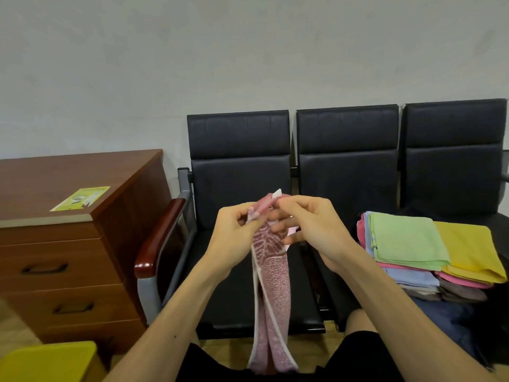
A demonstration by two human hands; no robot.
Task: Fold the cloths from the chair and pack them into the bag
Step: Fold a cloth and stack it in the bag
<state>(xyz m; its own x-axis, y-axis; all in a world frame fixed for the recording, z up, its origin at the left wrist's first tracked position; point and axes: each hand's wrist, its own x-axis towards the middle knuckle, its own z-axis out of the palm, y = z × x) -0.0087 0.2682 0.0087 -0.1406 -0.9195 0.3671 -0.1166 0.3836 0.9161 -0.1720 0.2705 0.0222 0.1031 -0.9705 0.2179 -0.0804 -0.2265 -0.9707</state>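
At the lower left corner sits a yellow object (pixel 46 359), cut off by the frame edge; what it is cannot be told. Above it stands a reddish-brown drawer cabinet (pixel 68 271) with three drawer fronts. On its tabletop (pixel 41 183) a green card (pixel 80 199) lies near the front right corner. Just right of the cabinet is a wooden armrest (pixel 158 238), part of a row of black chairs (pixel 239 161) set against a grey wall (pixel 165 64).

In front of the leftmost seat the left hand (pixel 234 238) pinches the upper edge of a pink cloth (pixel 272 288) — thumb and fingertips curled onto the fabric. The cloth has a mottled pattern and a pale border. It hangs in a narrow bunched strip from the two hands down to the person's lap, held in the air and apart from the seat. The right hand (pixel 311 230) grips the same top edge just beside the left, with thumb and forefinger closed on it and the other fingers loosely bent behind the cloth.

Further right, a stack of folded cloths (pixel 407 274) rests on the seats of the middle and right chairs. A green cloth (pixel 405 241) lies on top, a yellow cloth (pixel 471 249) touches its right side, and pink, pale blue and grey-brown layers lie beneath. Below the stack is something of dark blue fabric (pixel 454 323) — too dim to identify.
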